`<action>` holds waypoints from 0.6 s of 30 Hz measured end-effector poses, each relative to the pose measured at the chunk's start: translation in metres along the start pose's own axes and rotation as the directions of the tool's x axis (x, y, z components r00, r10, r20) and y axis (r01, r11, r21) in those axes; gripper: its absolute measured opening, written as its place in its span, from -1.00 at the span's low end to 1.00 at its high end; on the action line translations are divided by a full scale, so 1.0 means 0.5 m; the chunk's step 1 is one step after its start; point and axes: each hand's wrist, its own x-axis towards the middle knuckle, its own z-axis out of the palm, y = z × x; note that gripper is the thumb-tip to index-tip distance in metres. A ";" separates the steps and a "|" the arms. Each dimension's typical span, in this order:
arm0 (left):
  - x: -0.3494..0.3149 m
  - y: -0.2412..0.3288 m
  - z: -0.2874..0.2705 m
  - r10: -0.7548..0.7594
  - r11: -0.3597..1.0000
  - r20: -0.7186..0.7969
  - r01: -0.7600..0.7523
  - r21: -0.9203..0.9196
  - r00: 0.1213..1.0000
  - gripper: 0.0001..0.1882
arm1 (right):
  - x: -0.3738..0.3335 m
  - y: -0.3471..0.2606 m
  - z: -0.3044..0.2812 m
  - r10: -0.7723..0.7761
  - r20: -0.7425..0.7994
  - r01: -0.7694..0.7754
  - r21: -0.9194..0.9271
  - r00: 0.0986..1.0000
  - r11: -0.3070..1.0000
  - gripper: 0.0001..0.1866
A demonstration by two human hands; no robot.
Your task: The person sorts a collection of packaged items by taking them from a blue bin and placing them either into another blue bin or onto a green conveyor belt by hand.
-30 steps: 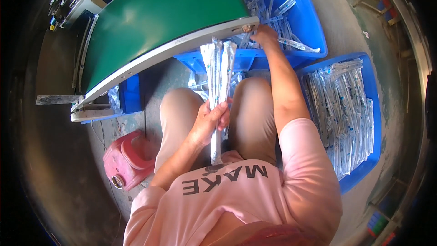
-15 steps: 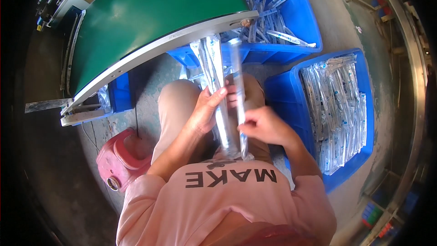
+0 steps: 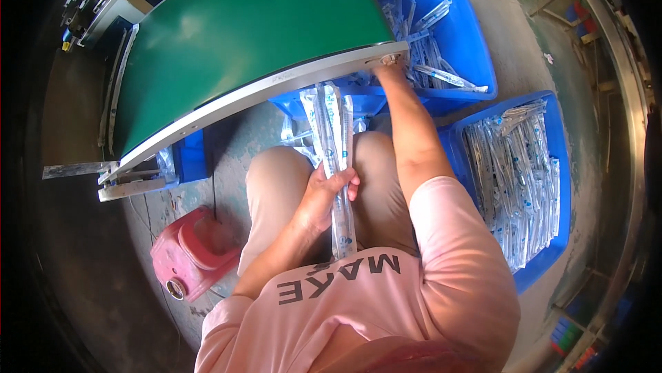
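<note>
Left hand (image 3: 321, 197): fingers clamped round packets (image 3: 332, 128). Right hand (image 3: 390, 75): partly hidden at belt (image 3: 262, 28), near bin (image 3: 476, 38); finger state indeterminable.

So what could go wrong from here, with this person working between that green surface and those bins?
The left hand grips a bundle of slim wrapped packets low down, and their tops spread apart, so one might slip out.

The right hand is partly hidden at the end of the metal rail beside the green conveyor surface, so it could knock or scrape against it.
</note>
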 end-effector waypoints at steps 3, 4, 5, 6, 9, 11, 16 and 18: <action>-0.003 0.003 -0.016 0.042 0.999 -0.091 -0.042 0.002 0.995 -0.89 | -0.043 -0.051 -0.030 0.003 -0.007 -0.002 0.116 1.000 0.993 -0.37; 0.000 0.004 -0.012 0.029 1.000 -0.073 -0.029 -0.001 0.997 -0.89 | -0.057 -0.044 -0.058 0.022 -0.024 -0.019 0.141 0.999 0.990 -0.38; 0.002 0.004 -0.007 0.019 1.000 -0.054 -0.019 0.005 0.998 -0.89 | -0.068 -0.029 -0.078 0.043 -0.042 -0.036 0.165 0.998 0.986 -0.39; 0.005 0.001 0.000 0.008 1.000 -0.033 -0.008 0.010 0.999 -0.89 | -0.036 0.024 -0.097 0.118 -0.025 -0.113 0.152 0.993 0.982 -0.48; 0.006 0.008 -0.007 0.012 1.000 -0.038 -0.011 0.006 0.999 -0.87 | -0.136 -0.009 -0.248 0.084 -0.024 -0.072 0.316 0.996 0.946 -0.65; 0.010 0.014 -0.010 -0.009 1.000 0.006 0.009 0.006 1.000 -0.84 | -0.295 -0.063 -0.359 0.007 -0.035 0.012 0.516 0.999 0.857 -0.76; 0.034 0.011 0.020 -0.030 0.993 0.111 0.042 -0.106 0.993 -0.62 | -0.622 -0.167 -0.390 -0.142 0.182 -0.069 0.815 0.973 0.575 -0.63; 0.028 0.028 0.033 -0.067 0.991 0.149 0.083 -0.109 0.987 -0.56 | -0.623 -0.181 -0.416 -0.490 0.495 0.047 0.668 0.718 0.743 -0.50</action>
